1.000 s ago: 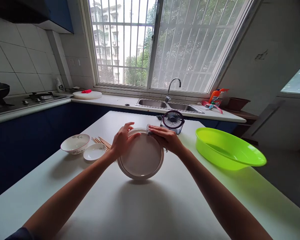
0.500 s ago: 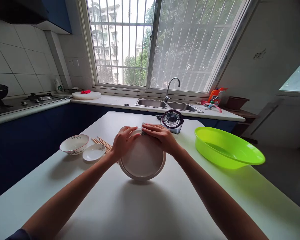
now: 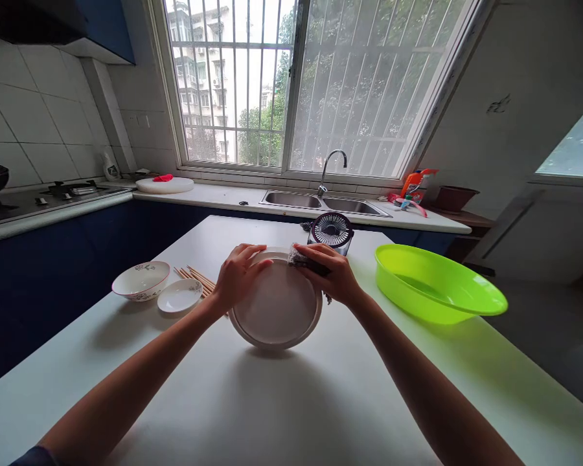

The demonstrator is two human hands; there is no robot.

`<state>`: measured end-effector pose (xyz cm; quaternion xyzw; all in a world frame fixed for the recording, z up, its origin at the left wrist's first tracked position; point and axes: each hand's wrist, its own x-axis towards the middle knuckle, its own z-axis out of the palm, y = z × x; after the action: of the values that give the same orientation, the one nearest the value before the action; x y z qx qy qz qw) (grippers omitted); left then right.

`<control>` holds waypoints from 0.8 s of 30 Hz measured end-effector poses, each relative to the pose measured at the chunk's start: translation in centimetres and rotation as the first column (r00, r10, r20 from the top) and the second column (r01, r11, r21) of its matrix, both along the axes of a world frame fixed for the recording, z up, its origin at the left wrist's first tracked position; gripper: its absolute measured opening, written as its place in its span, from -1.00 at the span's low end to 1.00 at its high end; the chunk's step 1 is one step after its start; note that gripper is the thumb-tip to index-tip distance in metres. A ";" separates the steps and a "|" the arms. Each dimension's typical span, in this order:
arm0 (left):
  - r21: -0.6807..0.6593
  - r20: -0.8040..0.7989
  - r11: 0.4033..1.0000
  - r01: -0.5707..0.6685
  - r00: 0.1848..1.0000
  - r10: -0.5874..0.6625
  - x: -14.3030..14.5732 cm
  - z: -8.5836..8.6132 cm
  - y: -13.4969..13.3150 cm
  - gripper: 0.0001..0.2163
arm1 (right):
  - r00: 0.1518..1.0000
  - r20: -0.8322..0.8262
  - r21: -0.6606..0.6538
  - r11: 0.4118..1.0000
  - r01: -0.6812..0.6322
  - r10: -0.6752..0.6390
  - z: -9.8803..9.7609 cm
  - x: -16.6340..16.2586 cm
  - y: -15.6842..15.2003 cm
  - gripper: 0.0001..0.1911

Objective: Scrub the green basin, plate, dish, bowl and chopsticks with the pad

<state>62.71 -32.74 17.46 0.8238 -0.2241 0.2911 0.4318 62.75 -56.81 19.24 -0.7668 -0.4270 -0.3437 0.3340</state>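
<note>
A pale round plate (image 3: 276,307) is tipped up on its edge above the white table, its underside with a foot ring towards me. My left hand (image 3: 240,275) grips the plate's upper left rim, thumb lying on the near face. My right hand (image 3: 329,270) is closed on a grey and dark cloth (image 3: 298,256), which touches the plate's upper right rim. Part of the cloth is hidden by the fingers. Left of the plate lie wooden chopsticks (image 3: 197,277), a small white dish (image 3: 179,296) and a floral bowl (image 3: 141,281).
A green plastic basin (image 3: 440,285) stands on the table's (image 3: 282,414) right side. Behind my right hand is a small black fan (image 3: 331,231). Along the window run a counter with a double sink (image 3: 294,199), a faucet (image 3: 326,173) and a white cutting board (image 3: 165,186).
My right hand has slid right along the plate's rim with the cloth, so more cloth shows. My left hand keeps its hold on the plate. The view has shifted slightly.
</note>
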 end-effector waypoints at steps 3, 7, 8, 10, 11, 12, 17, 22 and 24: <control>0.003 0.007 1.000 -0.001 1.000 0.001 0.0 0.1 0.0 -0.75 | 1.000 0.001 0.002 1.000 -0.023 0.023 -0.2 0.2 0.4 -0.62; 0.000 0.017 1.000 -0.004 1.000 0.004 0.2 0.0 0.1 -0.75 | 1.000 0.007 -0.012 1.000 -0.024 0.025 -0.4 0.3 1.0 -0.61; -0.006 0.020 1.000 -0.002 1.000 0.002 0.2 -0.1 0.1 -0.75 | 1.000 0.003 -0.023 1.000 -0.018 0.018 -0.4 0.3 1.2 -0.61; -0.019 0.026 1.000 0.000 1.000 0.001 0.2 -0.2 0.1 -0.76 | 1.000 0.004 -0.043 0.999 0.010 -0.010 -0.3 0.3 1.4 -0.62; -0.023 0.028 1.000 0.001 1.000 0.000 0.2 -0.2 0.1 -0.76 | 1.000 0.013 -0.049 0.998 0.025 -0.024 -0.2 0.3 1.5 -0.62; -0.026 0.027 1.000 0.002 1.000 -0.001 0.2 -0.2 0.1 -0.76 | 0.999 0.026 -0.052 0.998 0.034 -0.033 -0.2 0.3 1.5 -0.63; -0.040 0.008 0.999 -0.014 1.000 0.014 0.4 -0.3 0.2 -0.76 | 0.999 0.023 -0.034 0.999 0.032 -0.031 -0.9 0.3 1.1 -0.65; -0.075 -0.030 0.997 -0.036 0.999 0.034 1.0 -0.7 0.2 -0.76 | 0.998 -0.032 0.052 0.997 0.051 -0.050 -2.8 0.1 0.0 -0.65; -0.088 -0.032 0.996 -0.024 0.999 0.022 1.2 -0.9 0.1 -0.76 | 0.998 -0.045 0.062 0.997 0.053 -0.050 -3.1 0.0 -0.1 -0.65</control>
<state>63.91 -32.63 16.52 0.8108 -0.1947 0.2929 0.4679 62.78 -56.93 16.18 -0.7738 -0.3888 -0.3488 0.3584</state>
